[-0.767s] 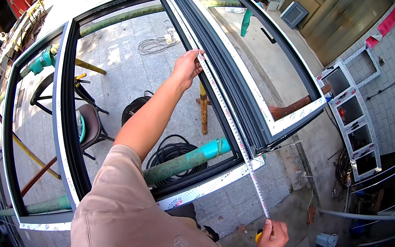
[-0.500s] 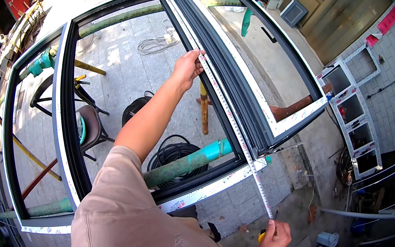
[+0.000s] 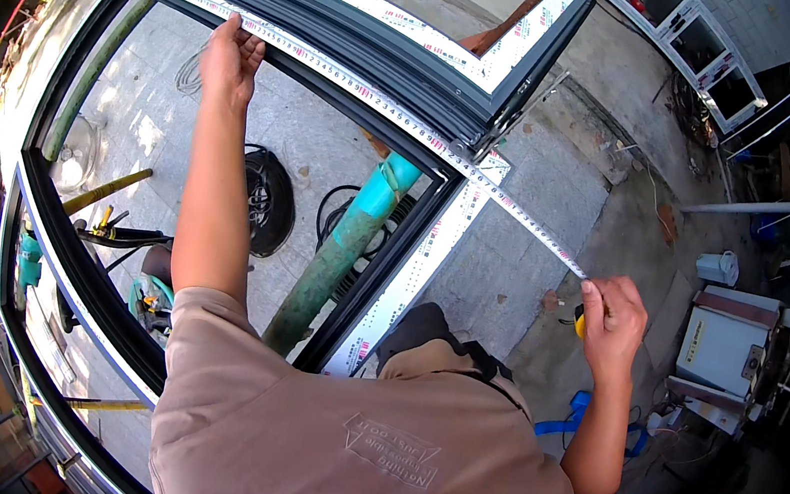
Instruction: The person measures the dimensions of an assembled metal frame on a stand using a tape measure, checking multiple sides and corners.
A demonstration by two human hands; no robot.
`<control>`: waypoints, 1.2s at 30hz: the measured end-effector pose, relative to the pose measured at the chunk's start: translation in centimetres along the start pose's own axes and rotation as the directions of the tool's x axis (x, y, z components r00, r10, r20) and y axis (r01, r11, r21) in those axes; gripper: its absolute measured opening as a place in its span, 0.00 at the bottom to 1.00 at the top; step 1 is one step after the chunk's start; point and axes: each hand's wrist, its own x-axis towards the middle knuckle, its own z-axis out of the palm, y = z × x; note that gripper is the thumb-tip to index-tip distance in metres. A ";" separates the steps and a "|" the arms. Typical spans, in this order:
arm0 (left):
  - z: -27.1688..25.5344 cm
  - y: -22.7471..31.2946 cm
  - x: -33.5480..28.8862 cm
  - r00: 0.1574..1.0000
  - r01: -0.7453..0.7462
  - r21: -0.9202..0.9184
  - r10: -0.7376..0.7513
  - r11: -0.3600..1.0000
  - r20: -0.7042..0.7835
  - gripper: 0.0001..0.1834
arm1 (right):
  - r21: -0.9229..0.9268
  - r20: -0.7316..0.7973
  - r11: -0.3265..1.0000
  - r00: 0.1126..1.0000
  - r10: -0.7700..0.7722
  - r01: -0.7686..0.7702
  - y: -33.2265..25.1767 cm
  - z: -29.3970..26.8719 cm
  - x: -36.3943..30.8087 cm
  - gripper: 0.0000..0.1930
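White measuring tape: the thin, printed strip is laid along the black-and-white rectangular frame and stretched past its corner.
Right hand: clenched around the partly hidden yellow tape case.
Left hand: placed at the strip; whether it is pinched or pressed cannot be told.
Handling: judged light, springy, easily creased; best gripped by the case.
Below: a green tubular pipe is seen.

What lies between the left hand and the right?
A white tape-measure blade, in the head view: from the left hand it runs along the frame, past its corner, to the right hand.
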 end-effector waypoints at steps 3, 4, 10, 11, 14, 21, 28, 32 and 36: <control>0.0 -0.4 0.6 1.000 -0.011 0.015 0.011 1.000 -0.016 0.10 | -0.005 -0.002 1.000 1.000 0.011 -0.011 0.1 0.2 -0.1 0.05; 0.1 -0.4 0.6 0.999 -0.014 0.024 0.015 1.000 -0.029 0.09 | -0.014 -0.003 1.000 1.000 0.014 -0.014 0.1 0.2 -0.2 0.05; -0.1 -0.3 0.6 0.998 -0.037 0.031 0.038 0.999 -0.047 0.09 | -0.021 0.010 0.999 0.999 0.036 -0.036 0.1 0.3 -0.1 0.06; -0.1 -0.3 0.5 0.998 -0.033 0.023 0.034 0.999 -0.047 0.09 | -0.022 0.012 0.999 0.999 0.032 -0.032 0.1 0.3 -0.1 0.06; 0.1 0.0 0.1 0.998 -0.030 0.019 0.031 0.999 -0.051 0.09 | -0.024 0.018 0.999 1.000 0.024 -0.024 0.0 0.2 0.0 0.05; 0.4 0.1 0.1 1.000 -0.014 0.038 0.015 0.999 -0.016 0.09 | -0.012 0.015 1.000 1.000 0.027 -0.027 -0.4 0.0 -0.1 0.05; 0.0 -0.2 0.5 1.000 -0.026 0.029 0.026 0.999 0.002 0.09 | -0.012 0.006 1.000 1.000 0.019 -0.019 -0.2 0.1 -0.3 0.04; 0.1 -0.2 0.4 1.000 -0.029 0.041 0.030 0.999 -0.010 0.09 | -0.010 0.008 1.000 1.000 0.011 -0.010 -0.2 0.0 -0.3 0.04; 0.1 -0.1 0.3 0.999 -0.025 0.043 0.026 0.999 -0.019 0.09 | -0.012 0.006 1.000 1.000 0.012 -0.012 -0.3 0.1 -0.3 0.04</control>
